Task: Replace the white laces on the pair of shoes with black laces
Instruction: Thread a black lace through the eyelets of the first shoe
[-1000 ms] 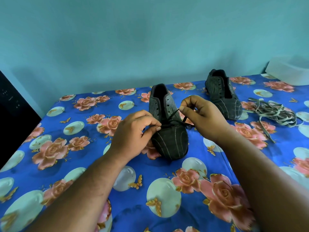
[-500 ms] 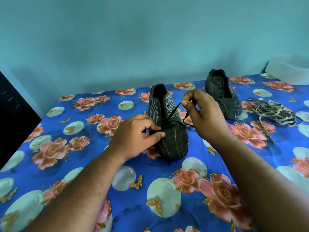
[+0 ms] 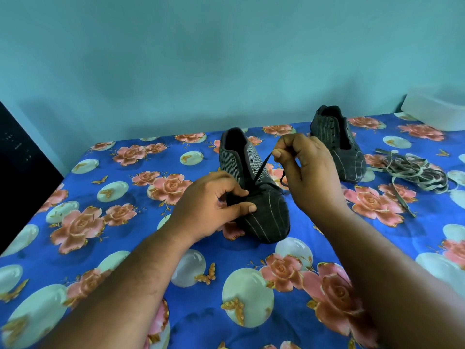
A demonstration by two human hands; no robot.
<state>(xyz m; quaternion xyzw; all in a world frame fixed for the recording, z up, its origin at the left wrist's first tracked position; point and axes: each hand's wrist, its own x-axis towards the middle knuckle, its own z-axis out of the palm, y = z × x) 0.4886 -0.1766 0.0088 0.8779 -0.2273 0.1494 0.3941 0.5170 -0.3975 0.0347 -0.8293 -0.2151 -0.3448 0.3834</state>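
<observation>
A dark striped shoe (image 3: 261, 212) stands in the middle of the bed, toe toward me. A black lace (image 3: 263, 167) runs up from its lowest eyelets. My right hand (image 3: 309, 175) pinches the lace's upper end taut above the shoe, and a short loop hangs under that hand. My left hand (image 3: 211, 205) grips the shoe's left side near the toe, thumb on the vamp, fingers curled at the lace's other end. The second shoe (image 3: 339, 147) sits behind, unlaced. The removed white laces (image 3: 415, 172) lie in a tangle at the right.
The bed wears a blue sheet (image 3: 125, 222) with roses and pale globes. A teal wall runs close behind the shoes. A white box (image 3: 435, 112) sits at the back right corner. A black object (image 3: 17, 172) stands off the bed's left edge.
My right hand has risen and moved back, drawing the black lace up through the eyelet. My left hand has settled lower on the shoe's toe.
</observation>
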